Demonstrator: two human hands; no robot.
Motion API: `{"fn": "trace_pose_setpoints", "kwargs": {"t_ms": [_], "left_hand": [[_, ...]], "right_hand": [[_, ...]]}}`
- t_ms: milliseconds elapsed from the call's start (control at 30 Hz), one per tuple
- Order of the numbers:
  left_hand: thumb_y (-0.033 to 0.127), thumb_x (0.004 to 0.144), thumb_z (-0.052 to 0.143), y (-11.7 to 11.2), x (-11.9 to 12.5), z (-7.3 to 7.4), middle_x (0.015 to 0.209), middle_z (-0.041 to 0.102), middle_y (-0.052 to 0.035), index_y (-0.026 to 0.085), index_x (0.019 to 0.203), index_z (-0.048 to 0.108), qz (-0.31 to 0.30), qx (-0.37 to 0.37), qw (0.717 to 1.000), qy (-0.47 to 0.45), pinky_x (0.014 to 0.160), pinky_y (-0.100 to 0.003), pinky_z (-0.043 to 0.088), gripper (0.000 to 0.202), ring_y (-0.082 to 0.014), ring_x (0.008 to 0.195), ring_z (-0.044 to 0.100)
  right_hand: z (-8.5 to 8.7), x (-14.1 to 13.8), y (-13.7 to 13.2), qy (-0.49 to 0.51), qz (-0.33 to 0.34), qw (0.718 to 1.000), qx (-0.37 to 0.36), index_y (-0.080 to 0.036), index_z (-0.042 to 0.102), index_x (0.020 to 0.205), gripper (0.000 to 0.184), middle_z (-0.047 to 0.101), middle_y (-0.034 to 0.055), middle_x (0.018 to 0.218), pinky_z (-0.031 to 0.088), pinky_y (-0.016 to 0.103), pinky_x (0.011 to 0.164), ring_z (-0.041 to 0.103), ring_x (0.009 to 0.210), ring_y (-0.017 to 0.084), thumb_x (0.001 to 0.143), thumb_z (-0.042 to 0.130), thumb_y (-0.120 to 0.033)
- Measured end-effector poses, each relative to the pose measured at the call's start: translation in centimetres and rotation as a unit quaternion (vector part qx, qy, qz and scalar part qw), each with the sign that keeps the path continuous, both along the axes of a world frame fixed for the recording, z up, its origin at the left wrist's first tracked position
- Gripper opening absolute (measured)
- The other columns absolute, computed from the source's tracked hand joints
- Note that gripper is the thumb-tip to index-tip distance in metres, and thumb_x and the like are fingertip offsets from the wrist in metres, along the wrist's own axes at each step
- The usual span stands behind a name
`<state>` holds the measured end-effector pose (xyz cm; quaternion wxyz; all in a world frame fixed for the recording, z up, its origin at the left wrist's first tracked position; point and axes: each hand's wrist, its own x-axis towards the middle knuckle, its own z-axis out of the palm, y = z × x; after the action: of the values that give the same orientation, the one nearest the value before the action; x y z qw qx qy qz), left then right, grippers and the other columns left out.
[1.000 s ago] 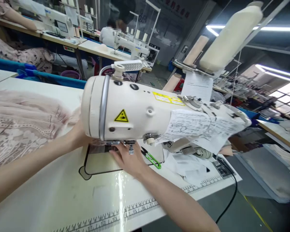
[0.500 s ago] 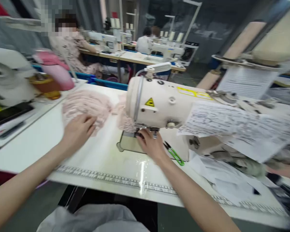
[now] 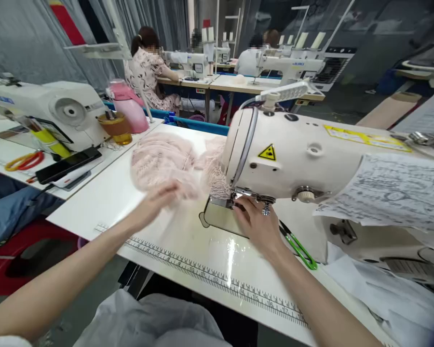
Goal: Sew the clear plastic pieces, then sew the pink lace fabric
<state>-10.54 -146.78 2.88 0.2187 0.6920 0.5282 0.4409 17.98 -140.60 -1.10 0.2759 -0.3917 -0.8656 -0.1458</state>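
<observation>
A white sewing machine (image 3: 285, 149) stands before me, its needle area low on its left end. My right hand (image 3: 258, 221) is at the presser foot, fingers bent and closed together; what they pinch is hidden. Gathered pale pink fabric (image 3: 162, 156) lies on the table left of the machine, and a ruffled part of it runs behind the needle area. My left hand (image 3: 162, 197), smeared by motion, is at the near edge of this fabric; whether it grips it I cannot tell. Green-handled thread snips (image 3: 299, 246) lie right of my right hand.
A printed ruler strip (image 3: 202, 274) runs along the table's front edge. Paper sheets (image 3: 386, 193) hang over the machine's right side. On the left table are another sewing machine (image 3: 50, 108), a phone (image 3: 68, 165), an amber cup (image 3: 115, 127) and a pink flask (image 3: 128, 106). Other people sit farther back.
The view has swung left and the machine looks closer. My left hand has moved off the pile's top toward its near right edge. My right hand stays at the presser foot.
</observation>
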Motion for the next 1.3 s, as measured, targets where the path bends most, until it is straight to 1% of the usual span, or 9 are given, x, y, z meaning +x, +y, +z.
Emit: {"fn": "trace_pose_setpoints", "kwargs": {"t_ms": [67,133,300,467,567,800,967,1067,1300], "left_hand": [[0.025,0.097,0.037,-0.9,3.3,0.4,0.099,0.07,-0.0028,0.024,0.098,0.066,-0.235,-0.106,0.965,0.047,0.082,-0.031,0.055,0.029,-0.0165,0.091,0.066],[0.025,0.096,0.042,-1.3,6.1,0.4,0.1,0.069,-0.0032,0.023,0.095,0.065,-0.321,-0.084,0.938,0.103,0.089,-0.032,0.052,0.023,-0.0167,0.095,0.064],[0.025,0.093,0.049,-0.8,8.1,-1.4,0.121,0.063,-0.0118,0.017,0.113,0.059,-0.174,0.076,0.943,0.272,0.089,-0.042,0.052,0.024,-0.0269,0.111,0.059],[0.025,0.097,0.043,0.3,7.3,-2.2,0.112,0.069,-0.0088,0.016,0.105,0.064,-0.166,0.138,0.919,0.331,0.087,-0.039,0.054,0.024,-0.0237,0.102,0.064],[0.026,0.099,0.039,0.9,7.5,-2.6,0.129,0.062,-0.0143,0.01,0.126,0.058,-0.114,0.15,0.907,0.376,0.093,-0.044,0.053,0.037,-0.029,0.116,0.06],[0.026,0.099,0.036,3.5,7.6,-4.1,0.142,0.052,-0.0133,0.007,0.137,0.05,-0.165,0.164,0.891,0.391,0.11,-0.047,0.041,0.045,-0.0295,0.13,0.05],[0.026,0.098,0.037,4.9,7.2,-4.4,0.142,0.053,-0.0122,0.009,0.137,0.05,-0.194,0.133,0.901,0.364,0.112,-0.049,0.038,0.045,-0.0302,0.132,0.049],[0.026,0.098,0.037,5.1,7.1,-4.5,0.141,0.054,-0.0115,0.011,0.137,0.051,-0.203,0.113,0.906,0.355,0.114,-0.051,0.036,0.044,-0.0304,0.135,0.046],[0.024,0.098,0.033,5.0,7.2,-4.4,0.14,0.055,-0.012,0.011,0.135,0.053,-0.211,0.099,0.907,0.35,0.114,-0.053,0.035,0.044,-0.0308,0.137,0.043]], "right_hand": [[0.3,0.0,-0.1,0.0,-0.002,1.0,-0.019,-0.019,0.067,0.107,0.023,0.074,0.0043,0.106,0.043,0.036,0.084,0.066,0.086,0.021,0.098,0.048,-0.029],[0.6,0.1,-0.4,-0.002,-0.007,0.999,-0.051,-0.019,0.066,0.11,0.025,0.073,0.0054,0.106,0.044,0.036,0.085,0.066,0.088,0.021,0.099,0.045,-0.025],[1.4,0.2,-1.0,-0.033,0.063,0.992,-0.1,-0.019,0.061,0.121,0.038,0.069,0.0042,0.119,0.045,0.03,0.077,0.062,0.1,0.017,0.093,0.038,-0.007],[1.6,0.4,-1.1,-0.058,0.106,0.985,-0.12,-0.021,0.068,0.104,0.038,0.072,-0.0009,0.108,0.043,0.029,0.073,0.061,0.097,0.014,0.087,0.042,0.0],[1.7,0.5,-1.1,-0.05,0.112,0.986,-0.114,-0.02,0.069,0.099,0.036,0.073,-0.0012,0.106,0.043,0.029,0.073,0.062,0.1,0.014,0.086,0.044,0.001],[1.3,0.6,-1.5,-0.03,0.028,0.996,-0.075,-0.025,0.071,0.098,0.033,0.073,-0.0037,0.112,0.047,0.035,0.076,0.067,0.092,0.018,0.089,0.046,-0.006],[1.5,0.6,-1.2,-0.01,-0.011,0.984,-0.176,-0.027,0.073,0.103,0.029,0.072,-0.0045,0.115,0.053,0.031,0.07,0.068,0.094,0.018,0.093,0.049,-0.015],[1.9,0.5,-0.9,0.002,0.004,0.979,-0.203,-0.026,0.073,0.1,0.029,0.073,-0.0039,0.11,0.054,0.03,0.075,0.068,0.094,0.016,0.094,0.047,-0.015],[1.7,0.6,-0.6,-0.034,0.047,0.991,-0.122,-0.022,0.07,0.102,0.033,0.073,-0.0002,0.112,0.051,0.029,0.072,0.07,0.086,0.015,0.086,0.048,-0.003]]}}
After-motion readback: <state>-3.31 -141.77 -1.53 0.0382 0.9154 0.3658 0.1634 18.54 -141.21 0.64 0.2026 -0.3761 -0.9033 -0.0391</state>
